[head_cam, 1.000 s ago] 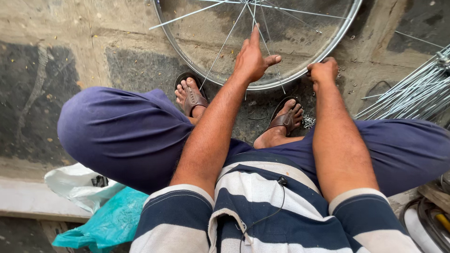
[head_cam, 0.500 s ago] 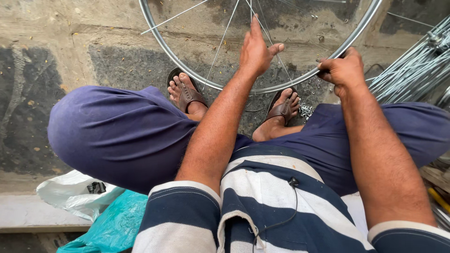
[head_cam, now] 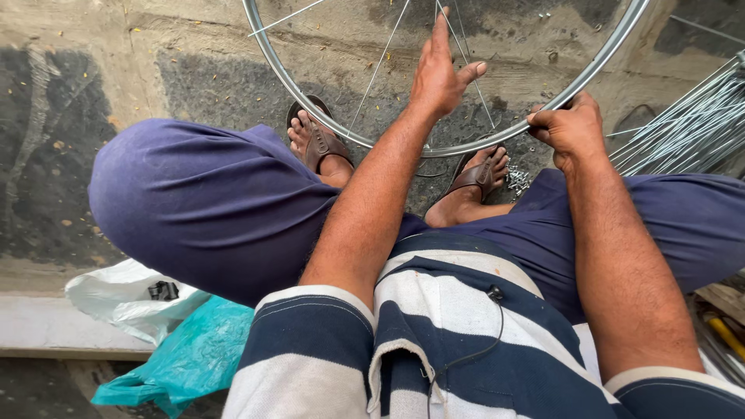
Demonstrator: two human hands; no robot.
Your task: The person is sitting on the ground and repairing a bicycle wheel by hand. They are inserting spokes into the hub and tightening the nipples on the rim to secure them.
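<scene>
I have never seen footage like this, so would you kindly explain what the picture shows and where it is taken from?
The view comes from a camera worn on a person's head, looking down at their own body and arms. The person sits low, in a striped shirt and dark blue trousers, with sandalled feet on a concrete floor. In front of them is a bicycle wheel rim with thin metal spokes. The right hand grips the rim's edge. The left hand reaches among the spokes with its fingers spread. A bundle of loose spokes lies to the right. A white bag and a teal bag lie at the lower left.
</scene>
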